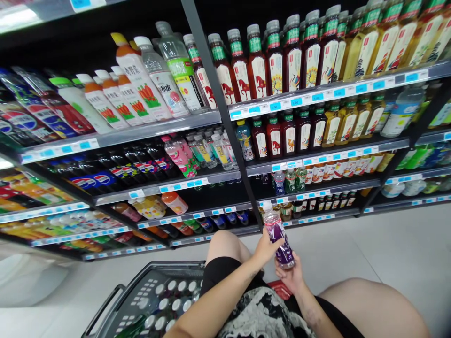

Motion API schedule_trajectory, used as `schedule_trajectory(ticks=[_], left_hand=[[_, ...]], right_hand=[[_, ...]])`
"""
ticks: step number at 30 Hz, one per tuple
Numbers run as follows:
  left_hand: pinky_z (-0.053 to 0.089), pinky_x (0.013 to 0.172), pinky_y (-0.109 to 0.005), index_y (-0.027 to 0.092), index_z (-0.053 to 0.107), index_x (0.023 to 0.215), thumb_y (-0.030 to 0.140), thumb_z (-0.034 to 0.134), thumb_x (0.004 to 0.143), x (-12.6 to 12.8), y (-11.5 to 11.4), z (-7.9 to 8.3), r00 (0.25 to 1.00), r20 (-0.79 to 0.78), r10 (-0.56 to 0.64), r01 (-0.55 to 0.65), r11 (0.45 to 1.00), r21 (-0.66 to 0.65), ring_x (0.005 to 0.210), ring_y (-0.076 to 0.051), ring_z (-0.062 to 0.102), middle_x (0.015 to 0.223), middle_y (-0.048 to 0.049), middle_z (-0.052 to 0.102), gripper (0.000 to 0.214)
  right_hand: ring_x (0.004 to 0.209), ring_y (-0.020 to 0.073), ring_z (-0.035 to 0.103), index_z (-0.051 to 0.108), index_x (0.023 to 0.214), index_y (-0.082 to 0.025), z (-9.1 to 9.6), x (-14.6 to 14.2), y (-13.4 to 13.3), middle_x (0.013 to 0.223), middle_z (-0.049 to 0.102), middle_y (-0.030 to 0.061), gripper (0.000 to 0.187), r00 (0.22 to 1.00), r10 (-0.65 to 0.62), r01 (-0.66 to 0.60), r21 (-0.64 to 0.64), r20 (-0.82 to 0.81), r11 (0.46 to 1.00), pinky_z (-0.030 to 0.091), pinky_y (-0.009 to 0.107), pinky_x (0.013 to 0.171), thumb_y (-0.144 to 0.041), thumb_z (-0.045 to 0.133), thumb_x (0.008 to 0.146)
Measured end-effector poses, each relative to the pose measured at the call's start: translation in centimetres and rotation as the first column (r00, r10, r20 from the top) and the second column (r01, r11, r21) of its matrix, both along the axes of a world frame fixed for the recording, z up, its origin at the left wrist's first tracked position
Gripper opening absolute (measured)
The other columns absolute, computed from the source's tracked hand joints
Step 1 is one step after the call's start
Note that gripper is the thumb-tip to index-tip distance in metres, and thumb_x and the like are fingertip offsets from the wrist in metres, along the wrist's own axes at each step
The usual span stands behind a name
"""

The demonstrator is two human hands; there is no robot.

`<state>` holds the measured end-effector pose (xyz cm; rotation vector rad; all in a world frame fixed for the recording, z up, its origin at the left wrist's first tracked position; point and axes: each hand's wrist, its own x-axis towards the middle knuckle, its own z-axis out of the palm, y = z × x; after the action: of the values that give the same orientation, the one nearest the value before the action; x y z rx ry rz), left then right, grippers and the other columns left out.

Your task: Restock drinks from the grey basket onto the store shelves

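Observation:
I crouch in front of drink shelves. A small bottle with a purple label [278, 237] and a white cap is held upright over my knees. My left hand [266, 249] is wrapped round its middle from the left. My right hand [291, 276] cups its base from below. Both hands are closed on it. A dark shopping basket [116, 300] stands on the floor at my lower left, filled with several bottles seen cap-up.
Black metal shelves [225, 112] with blue price tags fill the view, stocked with tea bottles, cola bottles and juice bottles. A pale tiled floor [398, 244] lies to the right. My bare knees [369, 305] sit low in the frame.

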<state>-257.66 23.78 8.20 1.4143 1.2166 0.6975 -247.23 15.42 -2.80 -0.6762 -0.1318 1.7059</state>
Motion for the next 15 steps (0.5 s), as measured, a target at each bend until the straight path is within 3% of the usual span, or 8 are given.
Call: schedule_trajectory(ticks=[6, 9, 12, 15], left_hand=[[0.053, 0.101, -0.041, 0.017, 0.056, 0.121, 0.024, 0.084, 0.067, -0.1, 0.4, -0.8, 0.963, 0.241, 0.123, -0.094, 0.987, -0.129, 0.108, -0.027, 0.069, 0.116, -0.0096, 0.073, 0.06], [0.052, 0.103, -0.04, 0.017, 0.057, 0.12, 0.023, 0.085, 0.065, -0.1, 0.2, -0.9, 0.952, 0.251, 0.173, -0.147, 0.982, -0.118, 0.109, -0.026, 0.068, 0.117, -0.0101, 0.072, 0.062], [0.052, 0.102, -0.04, 0.017, 0.056, 0.122, 0.026, 0.084, 0.067, -0.2, 0.1, -1.0, 0.959, 0.238, 0.152, -0.12, 0.983, -0.141, 0.108, -0.026, 0.069, 0.116, -0.0096, 0.072, 0.062], [0.051, 0.105, -0.04, 0.017, 0.056, 0.121, 0.025, 0.084, 0.066, -0.4, 0.1, -0.9, 0.959, 0.248, 0.138, -0.105, 0.984, -0.141, 0.111, -0.026, 0.068, 0.119, -0.0106, 0.071, 0.063]], right_hand=[[0.064, 0.0168, 0.061, 0.069, 0.102, -0.016, -0.2, -0.1, -0.1, 0.088, 0.074, 0.0105, 0.064, 0.957, -0.151, 0.16, -0.017, 0.247, 0.987, 0.044, 0.024, 0.052, -0.056, 0.095, 0.059], [0.061, 0.0174, 0.061, 0.067, 0.102, -0.016, -0.5, -0.4, 0.0, 0.087, 0.075, 0.0107, 0.067, 0.957, -0.136, 0.149, -0.034, 0.257, 0.988, 0.045, 0.026, 0.053, -0.056, 0.096, 0.057], [0.055, 0.0163, 0.058, 0.067, 0.098, -0.014, -0.9, -0.5, 0.1, 0.08, 0.073, 0.0113, 0.071, 0.966, -0.11, 0.125, -0.053, 0.234, 0.991, 0.041, 0.026, 0.05, -0.065, 0.093, 0.056], [0.06, 0.016, 0.061, 0.066, 0.103, -0.016, -1.1, -0.7, 0.0, 0.088, 0.074, 0.0098, 0.064, 0.968, -0.109, 0.118, -0.026, 0.228, 0.993, 0.044, 0.025, 0.053, -0.056, 0.095, 0.061]])
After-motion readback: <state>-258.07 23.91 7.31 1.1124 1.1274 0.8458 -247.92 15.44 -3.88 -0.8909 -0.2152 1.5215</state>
